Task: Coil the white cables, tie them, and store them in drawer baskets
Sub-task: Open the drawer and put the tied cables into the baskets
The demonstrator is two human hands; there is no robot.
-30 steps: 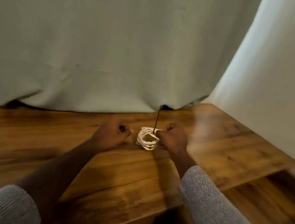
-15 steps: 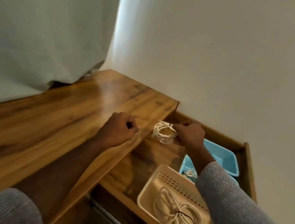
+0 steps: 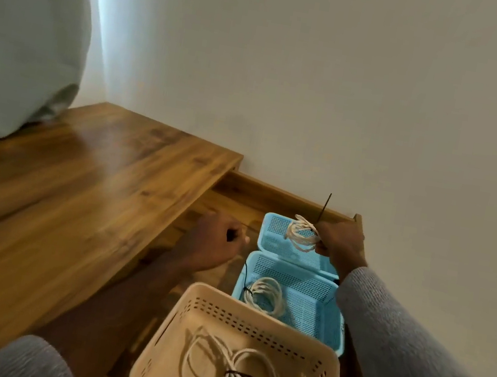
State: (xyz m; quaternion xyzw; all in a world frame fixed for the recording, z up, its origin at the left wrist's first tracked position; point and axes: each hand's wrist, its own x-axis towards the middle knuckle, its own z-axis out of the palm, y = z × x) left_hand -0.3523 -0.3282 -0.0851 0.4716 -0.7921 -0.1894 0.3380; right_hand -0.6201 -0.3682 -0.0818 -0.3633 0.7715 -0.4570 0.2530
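wooden tabletop [image 3: 69, 191], pale curtain [image 3: 19, 35] at left, plain wall [image 3: 323, 85]

An open wooden drawer [image 3: 240, 187] beside the desktop [image 3: 75, 192] holds two blue baskets [image 3: 274, 225] and a beige basket [image 3: 169, 339].

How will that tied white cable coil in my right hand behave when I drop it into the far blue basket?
The coil probably stays bundled, since a dark tie cinches it. It looks light: the right hand pinches it by one side alone. Its loops sag slightly, so it should land soft and lie flat in the far blue basket rather than roll.
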